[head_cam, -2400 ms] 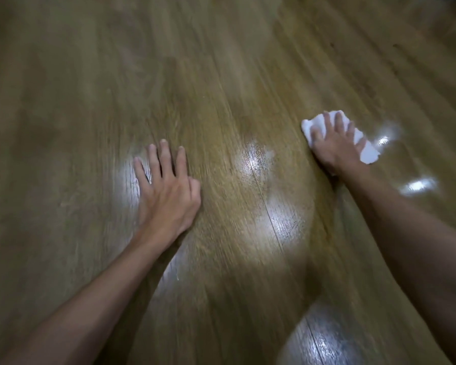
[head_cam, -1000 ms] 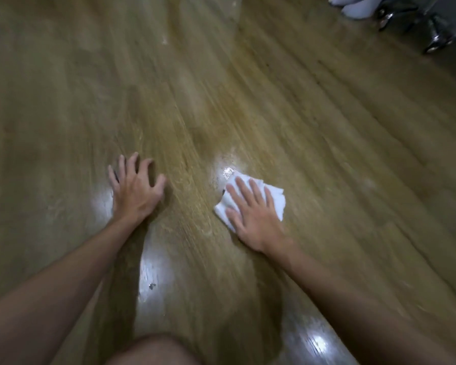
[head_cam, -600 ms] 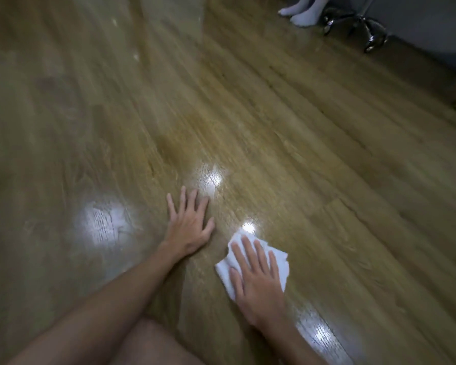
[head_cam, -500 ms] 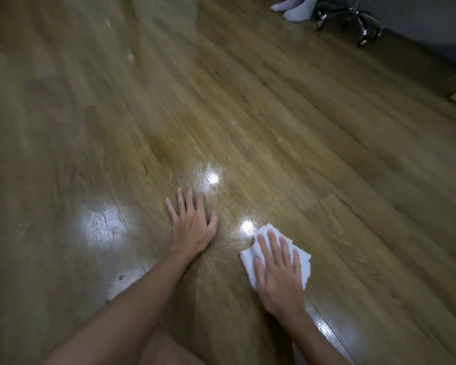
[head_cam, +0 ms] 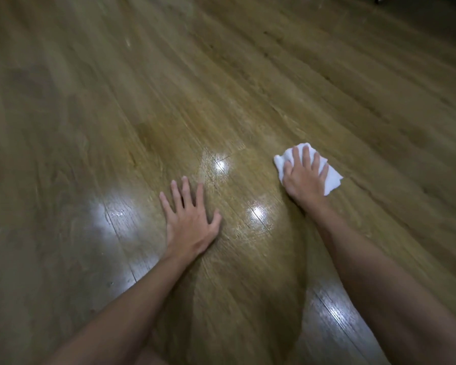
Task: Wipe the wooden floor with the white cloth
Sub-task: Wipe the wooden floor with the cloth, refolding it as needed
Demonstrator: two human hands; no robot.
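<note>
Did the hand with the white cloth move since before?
Yes. The right hand slid the white cloth to the right, away from the left hand, which stays flat on the wooden floor.

Wooden floor [head_cam: 248,88] in long brown planks, running on a slant across the whole view, glossy, with bright patches of reflected light near the hands. Left hand [head_cam: 188,219] flat on the boards, palm down, fingers straight and spread, bare forearm reaching back toward the lower left corner. Right hand [head_cam: 304,177] farther out and to the right, pressed palm down on a crumpled white cloth [head_cam: 332,179], fingers laid across it. Cloth flat against the floor, its edges showing beyond the fingertips and to the right of the hand. Both hands well apart, a gleaming stretch of plank between them.
</note>
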